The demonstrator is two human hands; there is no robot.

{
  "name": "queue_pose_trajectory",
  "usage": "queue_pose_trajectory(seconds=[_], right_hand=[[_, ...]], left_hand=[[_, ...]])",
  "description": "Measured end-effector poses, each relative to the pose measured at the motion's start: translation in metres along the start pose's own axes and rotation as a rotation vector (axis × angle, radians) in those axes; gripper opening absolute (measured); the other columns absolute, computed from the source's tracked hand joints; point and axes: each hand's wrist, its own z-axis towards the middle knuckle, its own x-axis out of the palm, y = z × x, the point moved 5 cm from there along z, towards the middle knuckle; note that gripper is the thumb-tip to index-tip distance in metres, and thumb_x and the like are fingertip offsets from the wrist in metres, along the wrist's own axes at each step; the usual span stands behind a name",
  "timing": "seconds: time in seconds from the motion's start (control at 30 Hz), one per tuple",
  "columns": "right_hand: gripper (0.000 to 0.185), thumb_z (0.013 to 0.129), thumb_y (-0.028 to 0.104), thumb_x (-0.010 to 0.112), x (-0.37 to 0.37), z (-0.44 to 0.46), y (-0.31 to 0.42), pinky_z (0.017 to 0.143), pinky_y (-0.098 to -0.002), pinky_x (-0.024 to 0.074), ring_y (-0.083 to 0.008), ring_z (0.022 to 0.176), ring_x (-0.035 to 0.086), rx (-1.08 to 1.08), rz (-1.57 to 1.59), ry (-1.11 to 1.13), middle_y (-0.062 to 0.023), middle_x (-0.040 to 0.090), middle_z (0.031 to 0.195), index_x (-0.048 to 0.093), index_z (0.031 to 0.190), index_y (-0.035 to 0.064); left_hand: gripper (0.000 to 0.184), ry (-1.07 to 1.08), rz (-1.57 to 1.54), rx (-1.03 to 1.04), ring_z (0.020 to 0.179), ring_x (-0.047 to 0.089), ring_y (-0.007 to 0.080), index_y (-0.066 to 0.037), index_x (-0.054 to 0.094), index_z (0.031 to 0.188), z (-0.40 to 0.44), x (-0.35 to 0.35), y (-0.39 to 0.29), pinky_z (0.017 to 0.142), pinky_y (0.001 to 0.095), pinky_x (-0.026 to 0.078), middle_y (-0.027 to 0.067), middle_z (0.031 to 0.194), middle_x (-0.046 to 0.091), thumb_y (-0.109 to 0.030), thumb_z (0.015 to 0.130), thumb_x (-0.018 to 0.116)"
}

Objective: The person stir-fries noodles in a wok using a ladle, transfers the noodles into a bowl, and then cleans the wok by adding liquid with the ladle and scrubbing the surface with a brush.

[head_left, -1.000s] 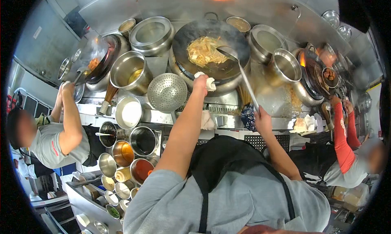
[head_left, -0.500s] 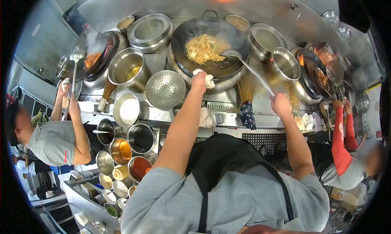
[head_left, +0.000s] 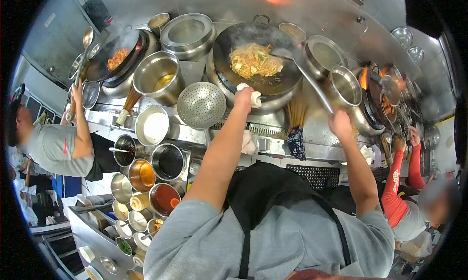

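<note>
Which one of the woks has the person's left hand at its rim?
The middle wok, with pale, stringy food: the left hand holds a white cloth at its near rim. Other people are at the outer woks.

At upper centre, the ladle (head_left: 312, 82) slants across the wok (head_left: 287, 82) rim to the right hand (head_left: 340, 124), barring that side. A perforated strainer (head_left: 201, 104) and a steel pot (head_left: 146, 76) crowd the wok's left. Mid-frame, a gap between the forearms leads up to it, with a bamboo brush (head_left: 296, 114) standing in the way.
</note>
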Motion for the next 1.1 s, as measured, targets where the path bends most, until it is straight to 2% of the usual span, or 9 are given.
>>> queue_pose_trajectory(seconds=[0.17,0.3,0.5,0.6,0.7,0.9,1.0,1.07,1.1], right_hand=[[0.04,0.089,0.026,0.059,-0.009,0.013,-0.001,0.082,-0.0524,0.0509,-0.0435,0.092,0.065,0.001,-0.008,0.046,-0.0277,0.066,0.097,0.058,0.126,0.0099],[0.034,0.09,0.022,0.059,-0.006,0.006,-0.002,0.075,-0.0493,0.0509,-0.0416,0.081,0.066,-0.167,0.242,-0.174,-0.0259,0.067,0.086,0.059,0.12,0.0061],[0.032,0.09,0.027,0.061,-0.026,-0.007,0.054,0.064,-0.0405,0.0462,-0.0341,0.063,0.057,0.049,0.902,0.219,-0.0178,0.059,0.07,0.062,0.112,0.0036],[0.03,0.091,0.026,0.06,-0.069,0.01,0.138,0.066,-0.041,0.0461,-0.0327,0.067,0.059,-0.353,0.544,0.076,-0.0181,0.06,0.073,0.063,0.112,0.0032],[0.036,0.088,0.019,0.062,-0.109,0.023,0.244,0.078,-0.0453,0.0486,-0.0397,0.088,0.064,-0.608,0.414,-0.035,-0.0242,0.065,0.091,0.061,0.122,0.0067],[0.029,0.081,0.009,0.06,-0.116,0.057,0.431,0.082,-0.048,0.052,-0.0379,0.095,0.065,-0.94,-0.023,-0.044,-0.0196,0.068,0.096,0.066,0.11,0.0085],[0.022,0.079,0.008,0.059,-0.09,0.067,0.502,0.079,-0.0479,0.0543,-0.0352,0.095,0.067,-0.958,-0.268,0.014,-0.018,0.07,0.098,0.07,0.097,0.0024],[0.02,0.079,0.007,0.058,-0.071,0.071,0.535,0.076,-0.0457,0.055,-0.0335,0.093,0.068,-0.995,-0.303,0.034,-0.0187,0.07,0.099,0.07,0.093,0.0004],[0.019,0.078,0.006,0.058,-0.059,0.076,0.548,0.074,-0.0446,0.0553,-0.0326,0.092,0.069,-1.014,-0.321,0.045,-0.019,0.07,0.099,0.071,0.091,-0.0006]], left_hand=[[0.018,0.003,-0.03,-0.002,0.073,0.065,0.0269,0.0,0.061,0.098,-0.017,0.003,-0.006,0.064,0.0447,0.054,0.0126,0.087,0.066,-0.009,0.082,0.06],[0.018,0.008,-0.051,0.026,0.073,0.066,0.0278,0.001,0.061,0.098,0.0,0.001,0.004,0.063,0.0449,0.054,0.0125,0.086,0.066,-0.009,0.082,0.06],[0.017,0.023,-0.084,0.019,0.071,0.065,0.0271,0.001,0.062,0.094,0.011,0.003,0.012,0.062,0.0449,0.053,0.0129,0.084,0.066,-0.008,0.08,0.061],[0.019,0.089,-0.159,0.054,0.07,0.065,0.0273,0.002,0.063,0.093,0.004,0.002,0.011,0.061,0.0433,0.052,0.0144,0.084,0.065,-0.008,0.078,0.061],[0.024,0.117,0.328,0.659,0.069,0.064,0.0277,0.006,0.063,0.093,0.101,0.001,0.065,0.061,0.0411,0.051,0.0155,0.084,0.065,-0.01,0.075,0.063],[0.022,0.129,0.284,0.565,0.069,0.065,0.0272,0.004,0.067,0.09,0.098,0.015,0.071,0.06,0.0419,0.051,0.0152,0.081,0.067,-0.011,0.075,0.066],[0.014,0.076,0.897,0.782,0.079,0.069,0.0278,-0.007,0.071,0.086,0.045,0.018,0.032,0.067,0.0401,0.053,0.0129,0.084,0.07,-0.016,0.077,0.066],[0.014,-0.026,1.0,0.755,0.085,0.07,0.0292,-0.01,0.073,0.085,0.025,0.015,0.018,0.072,0.04,0.055,0.0135,0.086,0.071,-0.019,0.077,0.066],[0.016,-0.049,0.79,0.619,0.085,0.07,0.0303,-0.008,0.072,0.086,0.045,0.019,0.031,0.073,0.0404,0.054,0.0151,0.086,0.071,-0.02,0.077,0.066]])
